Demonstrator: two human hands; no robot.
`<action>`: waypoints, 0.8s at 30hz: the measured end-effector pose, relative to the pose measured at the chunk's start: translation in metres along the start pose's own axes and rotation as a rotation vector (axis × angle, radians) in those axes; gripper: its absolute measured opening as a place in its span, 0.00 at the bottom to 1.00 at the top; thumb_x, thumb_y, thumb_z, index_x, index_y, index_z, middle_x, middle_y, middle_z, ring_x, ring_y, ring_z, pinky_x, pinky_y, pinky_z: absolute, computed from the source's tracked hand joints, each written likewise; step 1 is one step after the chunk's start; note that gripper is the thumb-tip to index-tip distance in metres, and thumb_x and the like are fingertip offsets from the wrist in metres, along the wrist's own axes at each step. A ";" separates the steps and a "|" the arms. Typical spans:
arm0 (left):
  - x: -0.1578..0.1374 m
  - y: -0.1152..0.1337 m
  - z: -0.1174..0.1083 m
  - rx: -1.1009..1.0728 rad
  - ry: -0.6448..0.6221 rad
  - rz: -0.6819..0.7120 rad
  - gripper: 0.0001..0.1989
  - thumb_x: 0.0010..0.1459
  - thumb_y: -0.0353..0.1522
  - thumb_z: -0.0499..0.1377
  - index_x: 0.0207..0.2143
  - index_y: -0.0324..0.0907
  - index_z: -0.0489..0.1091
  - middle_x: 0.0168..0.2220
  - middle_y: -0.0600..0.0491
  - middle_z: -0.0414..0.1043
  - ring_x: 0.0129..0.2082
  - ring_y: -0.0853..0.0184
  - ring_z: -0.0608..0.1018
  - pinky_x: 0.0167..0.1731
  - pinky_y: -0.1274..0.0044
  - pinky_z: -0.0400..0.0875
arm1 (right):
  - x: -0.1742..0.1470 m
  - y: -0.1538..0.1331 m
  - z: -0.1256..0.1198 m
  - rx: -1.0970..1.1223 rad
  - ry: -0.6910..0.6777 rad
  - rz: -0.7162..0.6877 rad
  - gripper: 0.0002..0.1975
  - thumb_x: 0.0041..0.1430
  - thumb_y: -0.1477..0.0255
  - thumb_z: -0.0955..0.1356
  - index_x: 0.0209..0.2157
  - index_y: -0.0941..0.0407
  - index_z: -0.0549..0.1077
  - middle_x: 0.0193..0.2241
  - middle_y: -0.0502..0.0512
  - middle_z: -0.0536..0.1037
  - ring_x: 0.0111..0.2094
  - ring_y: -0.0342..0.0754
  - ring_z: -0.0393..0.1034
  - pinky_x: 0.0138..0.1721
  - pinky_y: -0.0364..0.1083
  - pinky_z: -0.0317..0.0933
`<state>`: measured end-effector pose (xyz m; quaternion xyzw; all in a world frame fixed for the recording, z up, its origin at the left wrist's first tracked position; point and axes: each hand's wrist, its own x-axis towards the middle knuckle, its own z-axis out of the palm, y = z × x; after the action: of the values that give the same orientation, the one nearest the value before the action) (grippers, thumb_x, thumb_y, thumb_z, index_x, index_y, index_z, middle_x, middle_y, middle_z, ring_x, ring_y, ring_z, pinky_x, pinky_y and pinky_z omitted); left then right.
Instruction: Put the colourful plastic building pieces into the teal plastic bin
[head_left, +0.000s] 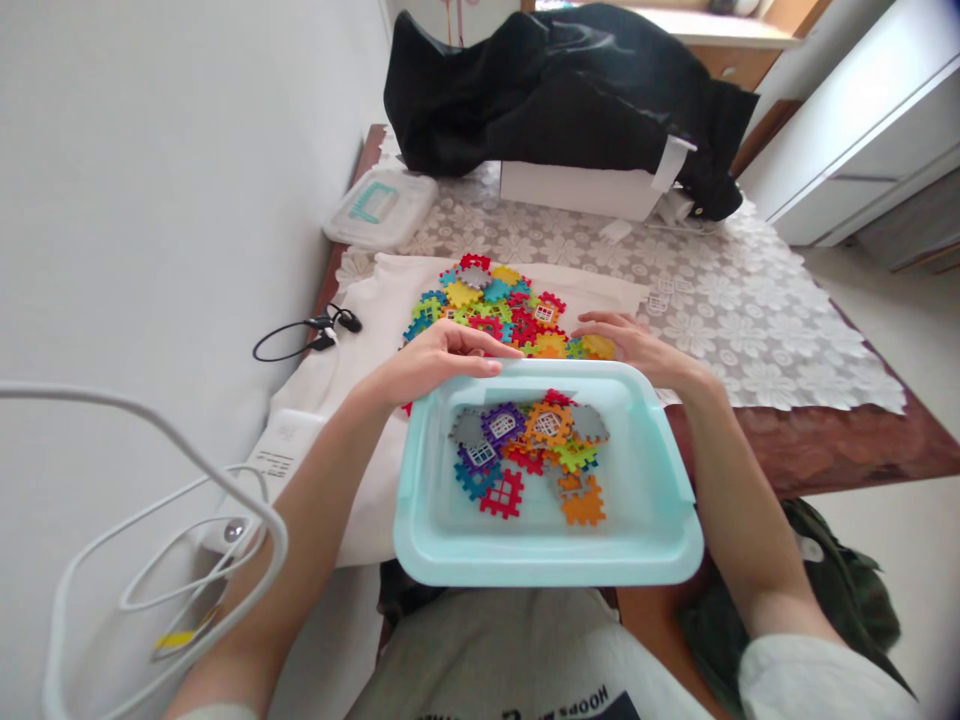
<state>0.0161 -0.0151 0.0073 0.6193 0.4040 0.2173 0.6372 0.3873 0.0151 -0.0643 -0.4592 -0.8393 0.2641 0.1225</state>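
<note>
A light-blue plastic tub (547,560) is close to my body at the table's near edge, with several coloured interlocking puzzle tiles (577,455) inside, some with white window inserts. My left hand (442,360) bends over the tub's far left rim, thumb on the near side and fingers partly hidden. Beyond the tub lies a heap of similar interlocking tiles (487,300) in red, yellow, green and blue. My right hand (641,350) is open at the heap's right side, fingers stretched towards the yellow tiles (598,346). Whether its fingertips touch a tile, I cannot tell.
A white cloth (375,350) lies under the heap, over a lace tablecloth (739,330). Black earphones (322,330) and a clear lid (382,208) lie on the left. A black cover (570,90) drapes a white box (577,190) behind. A white cable (165,440) loops at left.
</note>
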 end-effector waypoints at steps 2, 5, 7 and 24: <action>0.000 -0.001 0.000 -0.009 0.003 -0.005 0.19 0.57 0.39 0.74 0.49 0.39 0.88 0.35 0.50 0.82 0.29 0.72 0.72 0.25 0.82 0.59 | -0.004 0.004 -0.003 0.015 -0.061 0.007 0.32 0.64 0.49 0.73 0.67 0.39 0.74 0.73 0.56 0.67 0.75 0.69 0.59 0.76 0.69 0.54; 0.000 0.000 0.000 -0.020 0.004 -0.015 0.18 0.57 0.38 0.74 0.48 0.40 0.88 0.35 0.50 0.82 0.29 0.72 0.72 0.25 0.83 0.59 | -0.008 0.006 -0.003 0.029 -0.090 -0.009 0.35 0.65 0.49 0.73 0.71 0.39 0.70 0.74 0.55 0.66 0.75 0.69 0.60 0.75 0.69 0.57; 0.000 0.001 0.001 -0.024 0.008 -0.022 0.18 0.57 0.38 0.74 0.48 0.40 0.88 0.34 0.51 0.82 0.28 0.73 0.72 0.24 0.82 0.59 | -0.007 0.004 -0.001 0.028 -0.076 -0.024 0.33 0.66 0.52 0.72 0.70 0.40 0.71 0.72 0.56 0.69 0.73 0.69 0.62 0.75 0.69 0.58; -0.001 0.005 0.002 0.022 0.021 -0.050 0.22 0.57 0.39 0.73 0.52 0.38 0.87 0.28 0.53 0.76 0.25 0.73 0.67 0.21 0.81 0.53 | -0.001 -0.007 0.005 0.055 -0.104 -0.071 0.30 0.69 0.52 0.71 0.70 0.40 0.73 0.77 0.55 0.62 0.78 0.67 0.54 0.77 0.70 0.55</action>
<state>0.0180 -0.0166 0.0121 0.6135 0.4286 0.2034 0.6313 0.3812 0.0095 -0.0644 -0.4113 -0.8528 0.3058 0.1006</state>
